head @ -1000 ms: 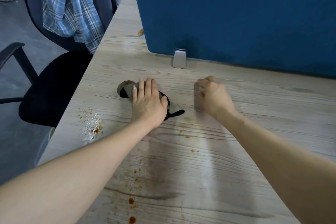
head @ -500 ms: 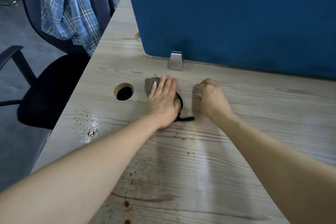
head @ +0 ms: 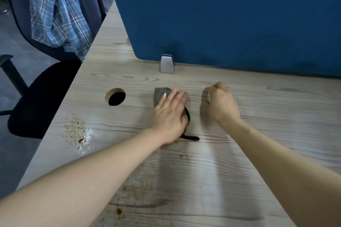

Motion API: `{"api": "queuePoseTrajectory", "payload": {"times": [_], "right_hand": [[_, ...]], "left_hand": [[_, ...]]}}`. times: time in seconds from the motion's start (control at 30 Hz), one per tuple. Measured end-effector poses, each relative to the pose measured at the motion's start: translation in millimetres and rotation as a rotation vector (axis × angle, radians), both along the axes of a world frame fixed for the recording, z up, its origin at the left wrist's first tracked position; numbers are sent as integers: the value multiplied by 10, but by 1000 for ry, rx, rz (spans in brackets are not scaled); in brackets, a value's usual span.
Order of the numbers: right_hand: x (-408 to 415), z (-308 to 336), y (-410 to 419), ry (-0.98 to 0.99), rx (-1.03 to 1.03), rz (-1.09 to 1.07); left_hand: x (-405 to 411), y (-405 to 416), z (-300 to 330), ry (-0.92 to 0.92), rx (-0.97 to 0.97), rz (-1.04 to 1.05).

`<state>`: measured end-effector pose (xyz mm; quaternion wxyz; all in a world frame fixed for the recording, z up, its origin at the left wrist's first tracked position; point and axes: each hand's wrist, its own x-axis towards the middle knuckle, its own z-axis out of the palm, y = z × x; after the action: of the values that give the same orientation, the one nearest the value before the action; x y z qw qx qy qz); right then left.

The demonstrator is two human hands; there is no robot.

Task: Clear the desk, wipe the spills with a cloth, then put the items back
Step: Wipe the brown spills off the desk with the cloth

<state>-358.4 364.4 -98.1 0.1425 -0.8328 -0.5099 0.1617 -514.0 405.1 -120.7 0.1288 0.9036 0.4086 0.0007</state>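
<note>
The left hand [head: 170,116] hides most of the cloth [head: 160,95].

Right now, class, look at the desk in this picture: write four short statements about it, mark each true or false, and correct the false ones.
1. The left hand presses flat on the grey cloth. True.
2. The right hand holds the cloth. False: it is curled, beside the cloth.
3. The cloth covers the cable hole. False: the hole lies uncovered, left of it.
4. Brown spots and crumbs remain on the desk. True.
</note>
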Motion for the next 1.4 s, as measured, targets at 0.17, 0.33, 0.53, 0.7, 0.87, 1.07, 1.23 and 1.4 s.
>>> {"api": "queuePoseTrajectory", "payload": {"times": [0.17,0.33,0.53,0.7,0.87,1.07,1.23,1.4], "right_hand": [[31,10,-22,-15,12,19],[51,-41,-57,-33,63,45],[156,-8,-54,56,64,33],[200,-39,-59,81,81,28],[248,-112,-70,146,117,34],[306,-84,-146,189,149,6],[224,-121,-167,156,184,-2],[273,-119,-256,98,178,-101]], "left_hand": [[75,168,27,26,-14,-179],[437,582,34,63,5,-126],[309,253,29,24,-29,-135],[443,484,40,68,-59,-129],[769,569,41,75,1,32],[495,-9,31,23,-51,-181],[632,381,74,75,-30,-122],[749,179,26,43,-23,39]]}}
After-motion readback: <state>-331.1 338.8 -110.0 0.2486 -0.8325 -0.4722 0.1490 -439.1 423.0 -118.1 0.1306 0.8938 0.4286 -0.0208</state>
